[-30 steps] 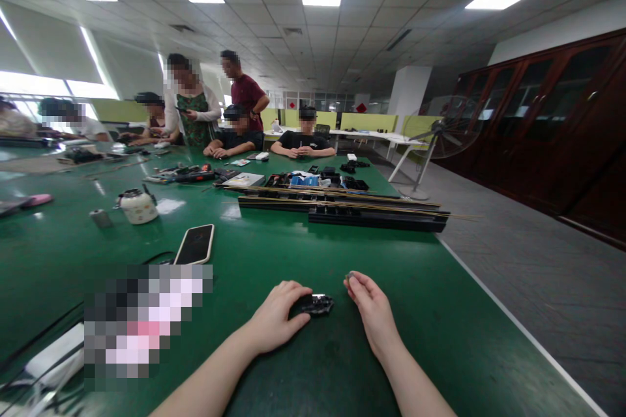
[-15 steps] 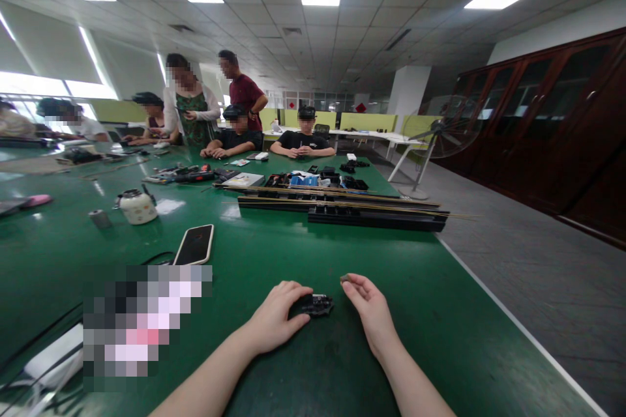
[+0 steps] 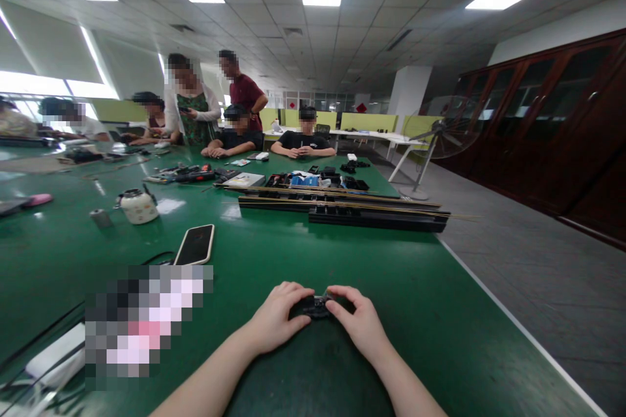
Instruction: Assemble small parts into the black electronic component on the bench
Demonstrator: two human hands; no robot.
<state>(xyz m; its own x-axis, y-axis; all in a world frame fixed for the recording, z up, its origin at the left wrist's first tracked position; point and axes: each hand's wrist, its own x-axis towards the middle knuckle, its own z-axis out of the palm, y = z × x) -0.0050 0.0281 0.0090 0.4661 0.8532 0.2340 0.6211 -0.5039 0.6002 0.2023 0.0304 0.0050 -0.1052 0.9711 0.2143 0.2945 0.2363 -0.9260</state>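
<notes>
A small black mechanical part (image 3: 317, 309) lies low over the green tabletop, directly in front of me. My left hand (image 3: 276, 315) grips its left end between thumb and fingers. At the opposite end, my right hand (image 3: 360, 318) pinches a small brownish-grey piece (image 3: 328, 294), with thumb and forefinger close against the black part. Fingers partly cover both things, and whether the two pieces touch is too small to tell.
A phone (image 3: 195, 245) lies to the left, near a pixelated patch, cables and a white power strip (image 3: 56, 355). Beyond my hands are long black rails (image 3: 376, 220) with thin rods, a white jar (image 3: 138, 206) and tools (image 3: 188, 174). Several people sit or stand across the table.
My right hand has moved left with the small piece, from beside the black part up to its right end. The left hand keeps its grip in the same place.
</notes>
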